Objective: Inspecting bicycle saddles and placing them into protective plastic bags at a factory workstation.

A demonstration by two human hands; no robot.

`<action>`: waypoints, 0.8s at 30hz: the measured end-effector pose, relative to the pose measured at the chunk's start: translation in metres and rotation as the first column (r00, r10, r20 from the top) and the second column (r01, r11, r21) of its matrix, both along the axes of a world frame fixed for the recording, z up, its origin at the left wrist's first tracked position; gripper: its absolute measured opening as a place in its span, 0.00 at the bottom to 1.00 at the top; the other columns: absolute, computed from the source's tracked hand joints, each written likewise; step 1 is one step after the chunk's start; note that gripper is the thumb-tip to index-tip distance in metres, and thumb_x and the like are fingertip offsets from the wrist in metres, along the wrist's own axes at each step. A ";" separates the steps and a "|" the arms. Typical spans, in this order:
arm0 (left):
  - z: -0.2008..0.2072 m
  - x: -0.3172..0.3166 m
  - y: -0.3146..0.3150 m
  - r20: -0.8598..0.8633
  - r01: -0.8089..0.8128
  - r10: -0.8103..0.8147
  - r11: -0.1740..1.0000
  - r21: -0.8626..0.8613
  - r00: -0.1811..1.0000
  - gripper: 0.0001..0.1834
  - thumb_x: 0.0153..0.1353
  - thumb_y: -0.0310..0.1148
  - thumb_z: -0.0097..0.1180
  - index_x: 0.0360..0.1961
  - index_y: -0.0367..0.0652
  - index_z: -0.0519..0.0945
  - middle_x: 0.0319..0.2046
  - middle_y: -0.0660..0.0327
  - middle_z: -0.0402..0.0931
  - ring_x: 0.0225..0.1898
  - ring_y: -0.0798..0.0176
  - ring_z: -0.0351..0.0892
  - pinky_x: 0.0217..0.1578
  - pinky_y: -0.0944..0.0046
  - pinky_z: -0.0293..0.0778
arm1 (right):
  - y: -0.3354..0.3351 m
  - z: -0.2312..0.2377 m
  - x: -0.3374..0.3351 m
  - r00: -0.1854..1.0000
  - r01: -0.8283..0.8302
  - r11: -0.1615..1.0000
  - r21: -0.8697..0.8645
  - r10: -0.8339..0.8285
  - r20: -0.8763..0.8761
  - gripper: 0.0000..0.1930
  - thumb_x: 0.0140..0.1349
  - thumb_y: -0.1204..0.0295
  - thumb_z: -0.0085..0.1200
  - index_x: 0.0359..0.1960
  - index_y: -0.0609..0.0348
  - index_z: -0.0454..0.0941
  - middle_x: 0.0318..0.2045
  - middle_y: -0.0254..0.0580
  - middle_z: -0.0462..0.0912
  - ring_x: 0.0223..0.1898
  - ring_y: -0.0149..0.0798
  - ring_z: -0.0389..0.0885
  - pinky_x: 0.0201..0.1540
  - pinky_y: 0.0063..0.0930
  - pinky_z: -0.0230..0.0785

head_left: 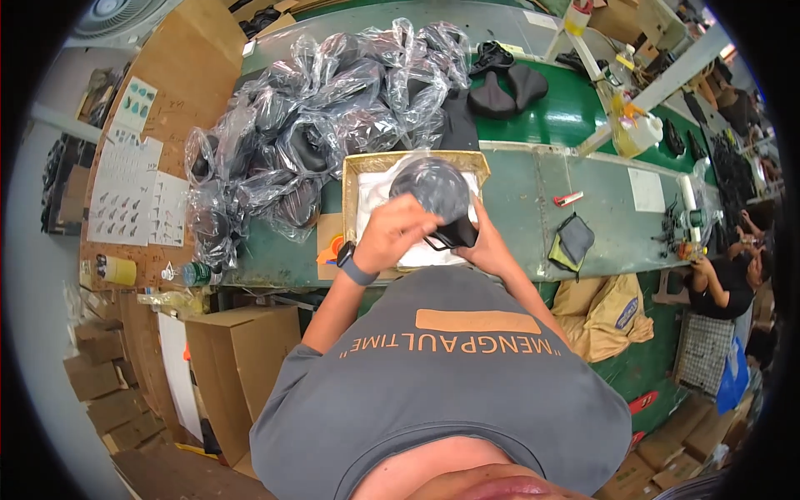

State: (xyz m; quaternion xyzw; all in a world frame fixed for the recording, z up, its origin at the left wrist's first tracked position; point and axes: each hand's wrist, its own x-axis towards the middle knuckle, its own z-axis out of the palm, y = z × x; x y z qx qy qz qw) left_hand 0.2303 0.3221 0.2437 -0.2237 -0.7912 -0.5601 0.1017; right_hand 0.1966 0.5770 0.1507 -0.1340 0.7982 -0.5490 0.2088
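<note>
In front of me a black bicycle saddle (457, 234) is partly covered by a clear plastic bag (431, 185). Its wide dark end shows through the film, while the near end is bare. My right hand (486, 239) grips that near end from the side. Closed fingers of my left hand (388, 233) pinch the bag's near edge over the saddle. Both hands are above a shallow yellow-rimmed box (353, 171) lined with white sheet.
Bagged saddles (333, 108) are heaped at the left and back of the green table (517, 179). Uncovered saddles (492, 97) lie on the green belt (562, 112) beyond. A red-and-white cutter (568, 199) and a grey-green pouch (573, 242) are to the right. A carton (242, 350) stands below left.
</note>
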 end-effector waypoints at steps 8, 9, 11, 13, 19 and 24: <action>-0.039 0.041 -0.022 0.346 0.139 -0.241 0.945 0.295 0.907 0.08 0.73 0.28 0.60 0.45 0.35 0.87 0.36 0.62 0.83 0.37 0.67 0.78 0.39 0.64 0.74 | -0.008 -0.004 -0.029 0.710 0.478 0.664 -0.575 0.093 0.698 0.39 0.58 0.83 0.66 0.72 0.61 0.63 0.52 0.46 0.84 0.47 0.43 0.88 0.49 0.35 0.85; -0.066 0.038 -0.029 0.485 -0.010 -0.206 0.915 0.404 0.850 0.11 0.73 0.29 0.60 0.51 0.35 0.84 0.40 0.61 0.84 0.39 0.68 0.79 0.42 0.64 0.75 | -0.015 -0.004 -0.029 0.824 0.396 0.747 -0.534 -0.032 0.566 0.37 0.60 0.81 0.67 0.71 0.61 0.63 0.54 0.44 0.83 0.51 0.42 0.87 0.53 0.35 0.83; -0.069 0.037 -0.027 0.646 -0.285 -0.189 0.782 0.554 0.739 0.29 0.73 0.31 0.63 0.71 0.37 0.70 0.54 0.54 0.82 0.52 0.64 0.82 0.53 0.63 0.79 | -0.039 0.011 -0.020 0.976 0.182 0.859 -0.479 -0.101 0.191 0.40 0.59 0.82 0.67 0.73 0.61 0.61 0.59 0.45 0.80 0.55 0.40 0.84 0.60 0.34 0.78; -0.070 0.035 -0.005 0.572 -0.347 0.013 0.806 0.479 0.820 0.44 0.67 0.31 0.68 0.79 0.40 0.57 0.66 0.51 0.73 0.67 0.58 0.73 0.62 0.59 0.75 | -0.044 0.035 -0.007 0.988 -0.149 0.902 -0.405 0.118 -0.100 0.44 0.60 0.84 0.66 0.77 0.61 0.58 0.60 0.47 0.79 0.56 0.39 0.82 0.61 0.34 0.76; -0.042 0.016 -0.084 0.646 -0.612 0.043 0.375 0.696 0.762 0.22 0.70 0.30 0.63 0.63 0.36 0.78 0.53 0.59 0.84 0.51 0.63 0.84 0.53 0.62 0.81 | -0.039 0.075 -0.009 0.991 -0.038 0.889 -0.457 0.091 0.094 0.41 0.66 0.82 0.61 0.80 0.60 0.56 0.49 0.48 0.86 0.44 0.35 0.85 0.49 0.30 0.79; -0.025 -0.013 -0.300 0.343 -0.347 0.150 0.000 0.938 0.927 0.28 0.74 0.48 0.61 0.67 0.44 0.75 0.55 0.55 0.82 0.51 0.58 0.85 0.50 0.53 0.84 | -0.018 0.046 -0.022 0.974 0.151 0.903 -0.402 -0.067 0.215 0.33 0.73 0.79 0.54 0.78 0.61 0.60 0.47 0.48 0.88 0.39 0.31 0.85 0.40 0.24 0.77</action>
